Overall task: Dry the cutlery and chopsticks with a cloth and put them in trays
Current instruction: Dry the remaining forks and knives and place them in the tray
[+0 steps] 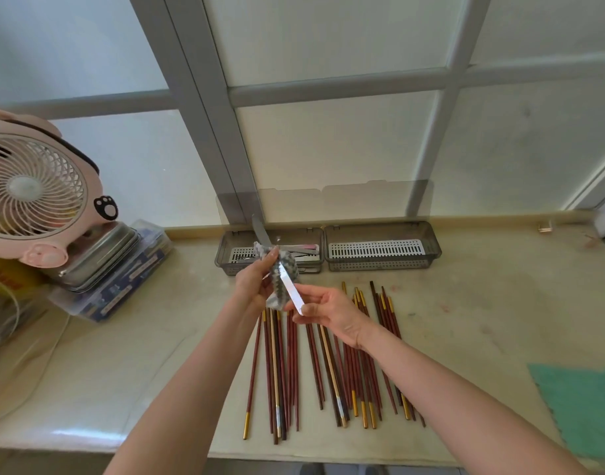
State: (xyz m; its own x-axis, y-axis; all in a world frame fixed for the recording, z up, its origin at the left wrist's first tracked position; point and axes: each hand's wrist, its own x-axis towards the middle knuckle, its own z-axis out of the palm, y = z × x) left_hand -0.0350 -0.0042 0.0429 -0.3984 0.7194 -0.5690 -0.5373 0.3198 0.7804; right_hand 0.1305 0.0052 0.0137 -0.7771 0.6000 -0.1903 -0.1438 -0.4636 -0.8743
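My left hand [254, 281] grips a grey patterned cloth [283, 269] wrapped around the middle of a metal table knife [291, 291]. The blade sticks up past the cloth toward the trays. My right hand [331, 311] pinches the end of the knife's handle. Several dark red chopsticks [328, 365] with gold tips lie spread on the counter below my hands. Two grey trays stand at the back: the left tray [225, 248] holds some cutlery, the right tray [383, 250] shows only its white slotted insert.
A pink fan [33, 193] sits on a metal box and a plastic container [122, 279] at the left. A green cloth [582, 406] lies at the right edge. A frosted window stands behind the trays. The counter's front edge runs near the bottom.
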